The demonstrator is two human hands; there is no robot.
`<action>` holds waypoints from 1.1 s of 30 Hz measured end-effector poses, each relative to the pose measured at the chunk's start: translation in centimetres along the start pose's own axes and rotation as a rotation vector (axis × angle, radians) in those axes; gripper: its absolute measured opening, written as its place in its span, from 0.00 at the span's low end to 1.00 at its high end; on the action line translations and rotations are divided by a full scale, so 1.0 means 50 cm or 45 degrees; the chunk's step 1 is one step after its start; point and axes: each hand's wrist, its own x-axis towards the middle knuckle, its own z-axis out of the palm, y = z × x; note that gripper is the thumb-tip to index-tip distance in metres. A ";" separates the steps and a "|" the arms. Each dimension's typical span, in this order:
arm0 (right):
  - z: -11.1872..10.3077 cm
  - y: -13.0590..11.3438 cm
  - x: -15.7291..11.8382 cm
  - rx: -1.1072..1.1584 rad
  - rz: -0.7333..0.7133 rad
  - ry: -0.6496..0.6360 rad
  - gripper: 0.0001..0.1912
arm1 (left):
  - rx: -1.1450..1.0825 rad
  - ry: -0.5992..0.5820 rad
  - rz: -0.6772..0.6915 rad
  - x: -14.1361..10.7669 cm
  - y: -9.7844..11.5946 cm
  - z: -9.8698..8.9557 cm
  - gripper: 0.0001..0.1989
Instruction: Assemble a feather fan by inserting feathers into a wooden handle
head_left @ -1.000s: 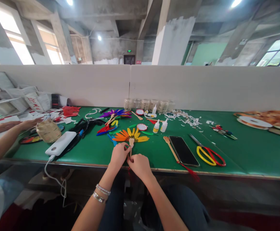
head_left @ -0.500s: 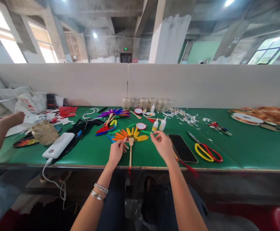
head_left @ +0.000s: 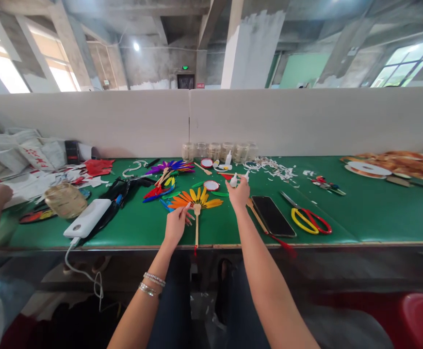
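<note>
One wooden-handled feather fan (head_left: pixel 196 199)

Green work table (head_left: pixel 379 218) shows between the feather fan (head_left: pixel 193 198) and the black smartphone (head_left: pixel 272 216), a passage running to the front edge, with the left hand (head_left: pixel 176 224) on the fan's side of it and the right hand (head_left: pixel 237 193) above it. Just past the right hand stand 2 glue bottles (head_left: pixel 234 180), then 6 glass jars (head_left: pixel 215 151) against a white partition (head_left: pixel 88 121). Leftward, a white power bank (head_left: pixel 87 218) and its cable (head_left: pixel 76 264) block the way; rightward, red-and-yellow scissors (head_left: pixel 292 219) lie beyond the smartphone.
</note>
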 end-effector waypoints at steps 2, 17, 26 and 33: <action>0.004 0.005 -0.001 -0.036 0.063 -0.077 0.21 | 0.020 -0.009 0.014 -0.001 -0.002 -0.001 0.18; -0.079 -0.157 -0.148 1.109 -0.113 -1.067 0.19 | 0.223 0.171 0.363 -0.011 0.017 -0.005 0.22; -0.089 -0.152 -0.191 1.069 -0.099 -1.209 0.23 | -0.109 0.088 0.233 -0.011 0.009 -0.004 0.18; -0.240 -0.049 -0.048 0.289 -0.147 -0.712 0.20 | -0.413 0.237 0.008 -0.009 0.005 -0.007 0.18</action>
